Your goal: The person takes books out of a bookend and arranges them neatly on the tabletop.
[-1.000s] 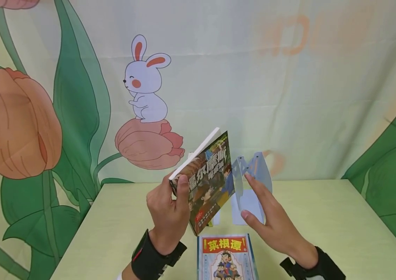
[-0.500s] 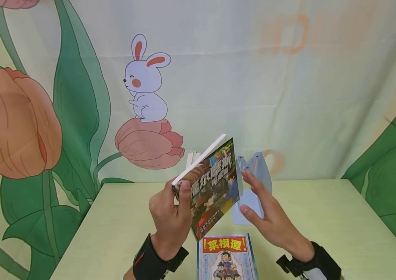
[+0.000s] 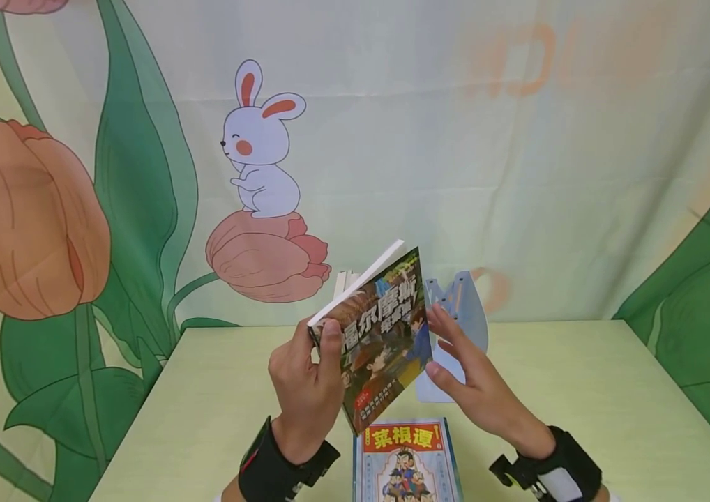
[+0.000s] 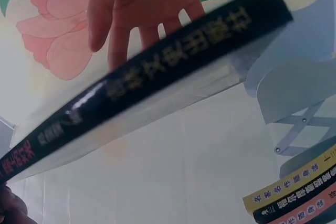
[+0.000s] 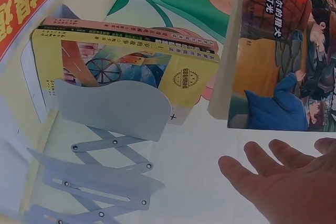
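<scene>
Tilted above the table, a paperback book (image 3: 386, 341) with a dark illustrated cover is gripped by my left hand (image 3: 305, 390), its thumb on the cover near the left corner. My right hand (image 3: 487, 390) has its fingers extended beside the book's right edge. In the right wrist view a gap shows between these fingers (image 5: 236, 174) and the book (image 5: 278, 82). The left wrist view shows the book's dark spine (image 4: 173, 61) crossing in front of the right hand (image 4: 147, 3). Below lies a blue book (image 3: 405, 460) with a red title band, cover up.
A pale blue expanding bookend (image 3: 471, 314) with scissor links stands at the back of the light green table (image 3: 581, 404). Several paperbacks (image 5: 184, 77), yellow, black and pink, stand upright against one of its panels (image 5: 115, 106). A printed curtain (image 3: 393, 139) hangs behind.
My left hand has carried the tilted book a little to the right and down. My right hand has moved slightly left, closer to its edge. The blue book has stayed put.
</scene>
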Available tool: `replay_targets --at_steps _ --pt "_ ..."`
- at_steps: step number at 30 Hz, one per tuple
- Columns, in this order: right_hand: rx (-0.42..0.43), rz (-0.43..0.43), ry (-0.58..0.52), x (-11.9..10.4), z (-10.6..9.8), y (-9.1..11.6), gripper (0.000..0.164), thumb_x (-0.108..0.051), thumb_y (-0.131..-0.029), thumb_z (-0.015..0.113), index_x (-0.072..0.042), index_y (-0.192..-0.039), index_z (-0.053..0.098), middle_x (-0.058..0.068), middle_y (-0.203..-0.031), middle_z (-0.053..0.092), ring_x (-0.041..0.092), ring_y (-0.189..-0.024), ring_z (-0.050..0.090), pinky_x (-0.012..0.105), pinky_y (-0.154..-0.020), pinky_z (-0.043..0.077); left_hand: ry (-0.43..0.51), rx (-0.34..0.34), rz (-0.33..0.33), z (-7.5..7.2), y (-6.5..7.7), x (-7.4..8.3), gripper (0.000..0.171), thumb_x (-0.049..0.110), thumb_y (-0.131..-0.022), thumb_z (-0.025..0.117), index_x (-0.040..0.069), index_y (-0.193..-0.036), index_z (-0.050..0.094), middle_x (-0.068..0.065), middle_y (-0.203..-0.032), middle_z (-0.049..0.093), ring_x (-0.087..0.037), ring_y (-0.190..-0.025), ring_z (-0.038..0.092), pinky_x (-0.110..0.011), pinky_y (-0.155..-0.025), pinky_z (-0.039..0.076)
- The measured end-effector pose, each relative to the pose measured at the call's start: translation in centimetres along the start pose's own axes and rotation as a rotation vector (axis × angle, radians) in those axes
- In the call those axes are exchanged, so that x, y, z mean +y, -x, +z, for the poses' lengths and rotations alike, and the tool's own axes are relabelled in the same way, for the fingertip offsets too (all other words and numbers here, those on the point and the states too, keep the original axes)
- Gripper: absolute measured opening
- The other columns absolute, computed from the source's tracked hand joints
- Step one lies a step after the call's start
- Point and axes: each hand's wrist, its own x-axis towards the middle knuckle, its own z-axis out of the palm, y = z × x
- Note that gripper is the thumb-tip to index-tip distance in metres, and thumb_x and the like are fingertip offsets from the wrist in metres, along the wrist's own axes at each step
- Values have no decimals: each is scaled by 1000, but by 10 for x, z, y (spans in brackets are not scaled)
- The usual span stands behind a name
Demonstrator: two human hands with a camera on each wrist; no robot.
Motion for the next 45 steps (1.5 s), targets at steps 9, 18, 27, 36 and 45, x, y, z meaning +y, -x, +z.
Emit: replay_targets --at_steps 9,18,27,36,45 --pt "-35 60 -13 4 4 3 72 -15 -103 48 -32 -158 5 13 -163 21 38 -145 32 57 -109 34 25 -23 -92 0 3 4 38 31 -105 46 0 -89 62 -1 -53 36 -9 -46 33 -23 -49 20" --pt "-55 121 -46 5 5 6 67 -19 -106 43 -28 -159 4 25 -157 30 43 -137 43 52 -102 45 74 -50 -163 2 4 6 27 20 -103 50 3 -83 58 -1 -55 33 -7 -49 34 -21 -50 22" --pt "-36 206 17 8 7 8 65 -24 -106 43 -21 -159 6 7 -93 54 21 -95 58 27 -74 43 125 -62 -251 2 6 5 24 15 -102 49 3 -82 58 -1 -57 29 -6 -53 31 -25 -51 25" --pt "-41 168 -45 7 7 6 41 -24 -107 41 -10 -145 35 3 -80 39 14 -78 49 29 -69 39 141 -82 -299 2 8 5 21 12 -102 50 4 -83 58 0 -58 28 -5 -54 28 -27 -52 23" --pt "-26 130 -135 6 7 11 23 -19 -107 40 -12 -128 43 6 -75 40 13 -59 40 29 -56 38 176 -95 -350 4 11 -2 31 11 -102 49 5 -72 44 -1 -58 25 -6 -52 22 -25 -51 19"
